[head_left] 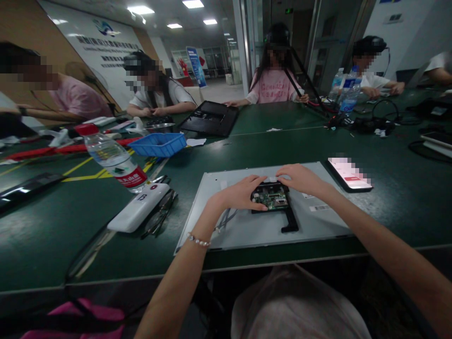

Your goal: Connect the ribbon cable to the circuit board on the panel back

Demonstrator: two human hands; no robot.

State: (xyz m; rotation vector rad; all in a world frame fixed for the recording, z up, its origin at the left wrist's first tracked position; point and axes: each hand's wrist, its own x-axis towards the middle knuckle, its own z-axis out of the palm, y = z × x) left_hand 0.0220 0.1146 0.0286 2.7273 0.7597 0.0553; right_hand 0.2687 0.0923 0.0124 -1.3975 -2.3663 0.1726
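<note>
- Working two-handed at a small green circuit board (273, 200) in a black frame (291, 221), lying on a large pale panel (261, 233), flat on the dark green table (303, 141) near its front edge.
- Step in hand, as judged: close fingertip work along the far edge of the board. Cannot tell from this view whether seating or loosening.
- Left hand (242, 192): thumb and fingers apart, spanning the left end of the board, thumb at the near side, fingertips at the far side. Cannot tell whether clamped or only resting.
- Right hand (298, 178): fingertips bent down at the far edge, close to a small white piece (271, 179). Pads hidden; cannot tell whether pinching or pressing.
- Hooked arm of the frame reaching toward the near side, free of both hands.
- Grey cables (226, 219) loose on the panel, left of the board.
- Next move, as judged: calls for left hand as brace, right fingertips for fine work, light even pressure, no levering on bare components. Also calls for minding the cables before any shift of the board.
- Lit phone (349, 175) just beside the panel; eyeglasses (160, 214) and white device (139, 207) off to the left.
</note>
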